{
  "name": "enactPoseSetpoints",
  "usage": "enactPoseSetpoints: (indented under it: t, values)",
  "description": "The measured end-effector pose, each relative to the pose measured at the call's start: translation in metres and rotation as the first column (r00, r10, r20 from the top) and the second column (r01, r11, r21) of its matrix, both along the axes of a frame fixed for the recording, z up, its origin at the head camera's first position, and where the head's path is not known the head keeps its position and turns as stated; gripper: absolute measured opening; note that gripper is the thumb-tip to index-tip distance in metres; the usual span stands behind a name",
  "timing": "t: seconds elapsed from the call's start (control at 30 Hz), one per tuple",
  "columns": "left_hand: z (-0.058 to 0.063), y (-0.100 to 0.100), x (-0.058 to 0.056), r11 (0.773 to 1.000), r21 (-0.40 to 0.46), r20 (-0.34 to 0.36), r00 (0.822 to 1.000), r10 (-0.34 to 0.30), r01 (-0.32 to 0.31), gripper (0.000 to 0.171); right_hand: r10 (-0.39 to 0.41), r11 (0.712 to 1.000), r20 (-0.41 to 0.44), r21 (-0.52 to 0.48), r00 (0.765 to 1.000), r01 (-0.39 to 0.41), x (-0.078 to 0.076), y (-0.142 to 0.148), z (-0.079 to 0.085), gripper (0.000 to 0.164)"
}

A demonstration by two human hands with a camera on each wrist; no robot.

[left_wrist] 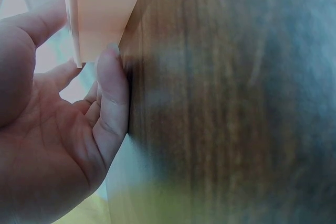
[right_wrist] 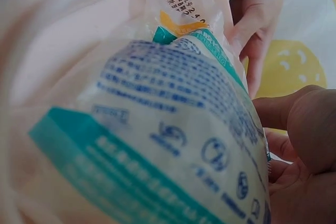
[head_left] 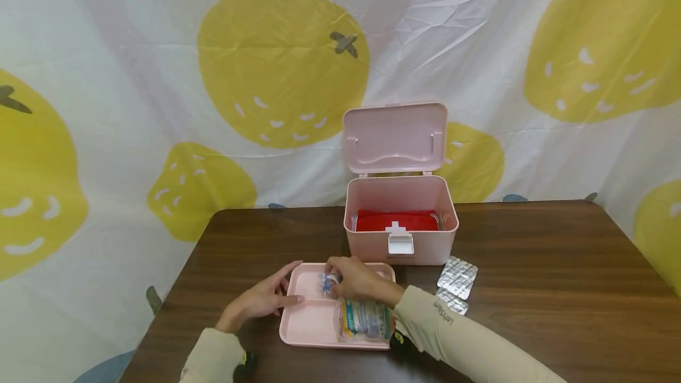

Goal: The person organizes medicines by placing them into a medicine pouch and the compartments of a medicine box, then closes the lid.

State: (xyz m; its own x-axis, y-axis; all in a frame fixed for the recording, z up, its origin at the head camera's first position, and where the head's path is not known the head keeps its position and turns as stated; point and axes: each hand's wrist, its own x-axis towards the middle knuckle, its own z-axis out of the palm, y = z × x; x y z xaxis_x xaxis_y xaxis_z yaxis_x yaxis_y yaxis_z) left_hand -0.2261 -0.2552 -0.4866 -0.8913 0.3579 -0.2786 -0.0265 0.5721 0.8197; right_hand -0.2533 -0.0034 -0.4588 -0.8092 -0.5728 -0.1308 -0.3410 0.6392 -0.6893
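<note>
A pink divided tray [head_left: 311,321] lies on the table. My left hand [head_left: 260,299] holds its left edge, thumb over the rim and fingers along the outside; in the left wrist view the little finger lies low beside the tray wall. My right hand [head_left: 359,279] pinches a small clear-wrapped packet [head_left: 328,282] with blue and white on it, over the back left compartment. Under the right wrist, a larger clear plastic package [head_left: 367,319] with teal bands and blue print fills the front right compartment. It covers much of the right wrist view.
Behind the tray stands a pink first-aid box [head_left: 401,247] with its lid [head_left: 396,138] raised and a red pouch [head_left: 396,220] inside. Silver blister packs [head_left: 457,278] lie on the table right of the tray. A lemon-print cloth [head_left: 284,67] hangs behind the table [head_left: 542,288].
</note>
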Motion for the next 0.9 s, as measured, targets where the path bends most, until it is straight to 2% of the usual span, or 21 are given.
enactPoseSetpoints:
  t: [0.33,0.57,0.8,0.9]
  values:
    - [-0.002,-0.001,-0.002,1.000,-0.014,-0.003,1.000,0.003,-0.003,0.082,0.019,1.000,-0.006,0.008,1.000,-0.019,-0.002,0.000,-0.003,0.029]
    - [-0.001,0.000,0.000,1.000,-0.017,-0.009,1.000,0.000,0.000,0.083,0.036,0.999,-0.071,0.005,0.997,-0.035,-0.001,0.002,-0.002,0.032]
    - [0.000,0.001,-0.001,1.000,-0.024,-0.004,1.000,0.015,-0.015,0.084,0.033,0.999,-0.150,-0.030,0.988,-0.038,0.002,0.011,0.009,0.029]
    - [0.000,0.001,0.000,1.000,-0.019,-0.003,1.000,0.014,-0.014,0.084,0.040,0.998,-0.143,-0.032,0.989,-0.045,0.005,0.019,0.017,0.029]
